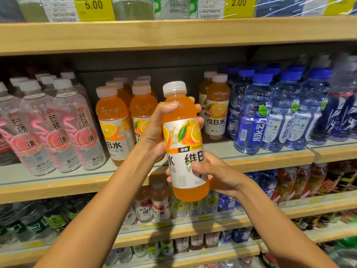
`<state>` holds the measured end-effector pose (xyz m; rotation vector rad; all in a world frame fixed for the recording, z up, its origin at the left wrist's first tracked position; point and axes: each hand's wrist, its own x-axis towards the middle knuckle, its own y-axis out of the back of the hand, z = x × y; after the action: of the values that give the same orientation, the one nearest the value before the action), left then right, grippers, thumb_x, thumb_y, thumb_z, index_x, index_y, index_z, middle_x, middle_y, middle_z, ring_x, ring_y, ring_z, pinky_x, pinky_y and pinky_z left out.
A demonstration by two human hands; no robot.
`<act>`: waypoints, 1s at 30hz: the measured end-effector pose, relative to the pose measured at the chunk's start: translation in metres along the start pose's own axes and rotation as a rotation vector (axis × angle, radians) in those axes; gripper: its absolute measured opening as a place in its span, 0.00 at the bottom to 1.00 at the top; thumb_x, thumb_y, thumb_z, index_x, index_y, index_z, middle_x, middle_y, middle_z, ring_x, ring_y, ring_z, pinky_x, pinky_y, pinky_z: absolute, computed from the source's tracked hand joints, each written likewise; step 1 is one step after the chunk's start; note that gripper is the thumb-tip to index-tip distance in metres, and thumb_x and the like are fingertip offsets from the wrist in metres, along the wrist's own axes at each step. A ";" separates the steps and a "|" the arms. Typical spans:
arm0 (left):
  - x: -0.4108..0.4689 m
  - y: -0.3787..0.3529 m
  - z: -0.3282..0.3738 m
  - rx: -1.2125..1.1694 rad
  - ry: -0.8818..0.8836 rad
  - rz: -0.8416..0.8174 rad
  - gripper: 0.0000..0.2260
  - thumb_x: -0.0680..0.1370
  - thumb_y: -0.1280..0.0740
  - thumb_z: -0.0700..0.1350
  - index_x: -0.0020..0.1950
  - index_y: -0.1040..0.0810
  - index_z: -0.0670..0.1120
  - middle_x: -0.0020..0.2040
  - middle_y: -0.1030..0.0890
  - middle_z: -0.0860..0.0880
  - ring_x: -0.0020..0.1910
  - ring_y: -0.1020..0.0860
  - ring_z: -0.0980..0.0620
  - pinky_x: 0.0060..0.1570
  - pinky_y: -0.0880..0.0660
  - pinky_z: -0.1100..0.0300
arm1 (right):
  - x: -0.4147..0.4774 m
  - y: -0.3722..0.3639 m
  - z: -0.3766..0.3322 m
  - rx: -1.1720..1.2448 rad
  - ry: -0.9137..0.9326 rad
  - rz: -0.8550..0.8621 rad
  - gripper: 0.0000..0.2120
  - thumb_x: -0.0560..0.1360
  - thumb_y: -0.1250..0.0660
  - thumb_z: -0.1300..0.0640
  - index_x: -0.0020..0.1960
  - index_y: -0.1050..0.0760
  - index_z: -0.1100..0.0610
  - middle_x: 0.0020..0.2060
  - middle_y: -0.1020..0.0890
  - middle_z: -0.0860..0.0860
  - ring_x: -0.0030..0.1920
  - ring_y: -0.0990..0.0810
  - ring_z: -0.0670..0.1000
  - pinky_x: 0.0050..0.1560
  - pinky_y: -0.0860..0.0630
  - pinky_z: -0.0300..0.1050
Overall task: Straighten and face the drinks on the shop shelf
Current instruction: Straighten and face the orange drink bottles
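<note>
Held bottle (183, 140): orange drink with a white cap, off the shelf (251, 158), in the air in front of the middle row. It is tilted slightly, cap to the left and base nearer the camera. Its label faces the camera, with orange slices on the upper part and the lettering wrapping round both sides.

Left hand (154, 132) grips the bottle's upper half. Its fingers (199, 109) are clamped round the shoulder from behind and the thumb lies across the front.

Right hand (218, 175) grips the lower half. The thumb presses on the label and the fingertips show past the bottle's left edge, so these fingers are clamped on the bottle too.

On the same shelf, upright:
- Orange bottles (112, 120) of the same kind stand left of the held bottle, several deep, labels turned partly to the right.
- Two more orange ones (217, 107) stand just right of the held bottle, the front label facing out.
- Blue bottles (251, 117) with blue caps fill the far right.
- Pink-label bottles (58, 128), clear with white caps, fill the left.

Yellow price tags (94, 8) are above the top board. Lower shelves (173, 231) hold mixed small bottles, too blurred to read.
</note>
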<state>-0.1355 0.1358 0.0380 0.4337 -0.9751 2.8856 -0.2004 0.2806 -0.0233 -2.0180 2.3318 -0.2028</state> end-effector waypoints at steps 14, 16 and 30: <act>-0.022 0.026 -0.015 0.527 -0.104 0.348 0.15 0.76 0.35 0.57 0.52 0.20 0.47 0.48 0.15 0.49 0.50 0.18 0.53 0.47 0.22 0.62 | 0.009 0.008 0.008 -0.337 0.254 0.375 0.22 0.67 0.25 0.66 0.56 0.29 0.53 0.46 0.16 0.47 0.46 0.17 0.42 0.43 0.24 0.33; -0.033 0.036 -0.026 0.768 -0.231 0.438 0.11 0.79 0.38 0.49 0.50 0.20 0.44 0.44 0.16 0.49 0.44 0.18 0.56 0.44 0.23 0.64 | 0.011 0.018 0.004 -0.377 0.322 0.426 0.21 0.66 0.25 0.63 0.55 0.29 0.52 0.43 0.16 0.44 0.44 0.18 0.40 0.42 0.24 0.32; -0.047 0.097 -0.070 2.503 -0.634 -0.133 0.16 0.81 0.43 0.49 0.52 0.20 0.41 0.47 0.20 0.44 0.43 0.22 0.46 0.38 0.24 0.54 | 0.100 0.064 0.022 -0.452 0.253 0.536 0.05 0.72 0.27 0.59 0.47 0.21 0.55 0.37 0.15 0.43 0.41 0.17 0.40 0.40 0.25 0.30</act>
<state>-0.1219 0.1015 -0.0852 1.0649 2.7343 1.8025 -0.2751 0.1895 -0.0491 -1.4717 3.2146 0.1136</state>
